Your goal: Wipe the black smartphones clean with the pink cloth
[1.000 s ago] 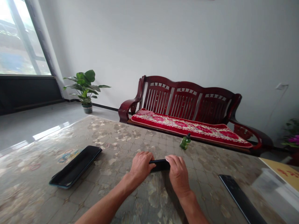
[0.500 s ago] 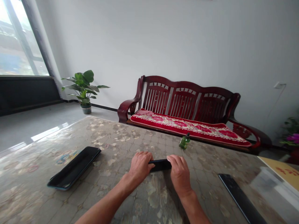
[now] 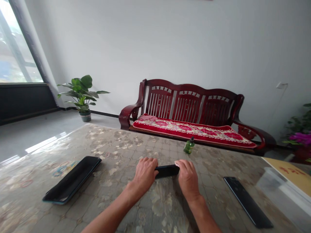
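A black smartphone (image 3: 167,171) is held sideways between my two hands above the patterned tablecloth (image 3: 157,200). My left hand (image 3: 145,171) is closed on its left end, thumb on the near side and fingers over the top edge. At the opposite end my right hand (image 3: 187,178) grips it with bent fingers. To the left lies a stack of dark phones (image 3: 73,179), the upper one slightly askew. Another black phone (image 3: 246,200) rests flat on the right. Beyond my hands stands a small green bottle (image 3: 189,145) with a dark cap.
Several coloured rubber bands (image 3: 62,169) lie near the stacked phones. At the right edge are a clear plastic box (image 3: 273,184) and a yellow sheet (image 3: 289,171) with red characters. Behind the table stand a dark red wooden bench (image 3: 187,100) and a potted plant (image 3: 84,94).
The whole scene has shifted slightly left as the camera turned a little to the right. Both hands keep their grip on the smartphone, with hardly any movement.
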Demonstrator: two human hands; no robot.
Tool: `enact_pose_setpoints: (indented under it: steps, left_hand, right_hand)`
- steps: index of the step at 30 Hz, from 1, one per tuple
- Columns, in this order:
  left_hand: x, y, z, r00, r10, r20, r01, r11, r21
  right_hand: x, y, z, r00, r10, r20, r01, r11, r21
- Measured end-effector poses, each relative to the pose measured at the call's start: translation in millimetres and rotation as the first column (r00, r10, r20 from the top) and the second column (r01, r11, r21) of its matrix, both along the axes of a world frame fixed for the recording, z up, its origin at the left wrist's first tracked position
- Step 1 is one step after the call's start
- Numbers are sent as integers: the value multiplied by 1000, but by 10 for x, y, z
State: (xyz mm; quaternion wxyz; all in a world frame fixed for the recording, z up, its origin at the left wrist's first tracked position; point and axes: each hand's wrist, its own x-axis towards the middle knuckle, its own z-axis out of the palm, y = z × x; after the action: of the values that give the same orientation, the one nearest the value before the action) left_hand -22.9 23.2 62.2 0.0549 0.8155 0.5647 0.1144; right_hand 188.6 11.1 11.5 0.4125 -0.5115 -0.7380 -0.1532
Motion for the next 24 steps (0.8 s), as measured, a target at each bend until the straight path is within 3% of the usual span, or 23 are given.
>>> enact_pose_setpoints:
  steps: [4, 11, 18, 24]
  left_hand:
    - [214, 17, 73, 996, -71, -46, 71, 997, 12]
    - [666, 136, 34, 988, -156, -13, 156, 987, 42]
    - [615, 138, 97, 992, -122, 20, 119, 989, 88]
    - [534, 60, 167, 988, -116, 104, 96, 978, 185]
  right_hand:
    - [-45, -14, 4, 1000, 3, -15, -3, 1000, 5]
    - [-40, -19, -10, 996, 8, -85, -10, 1000, -23]
    - [29, 60, 67, 945, -4, -326, -7, 999, -34]
    - [-48, 10, 267, 948, 72, -310, -54, 996, 67]
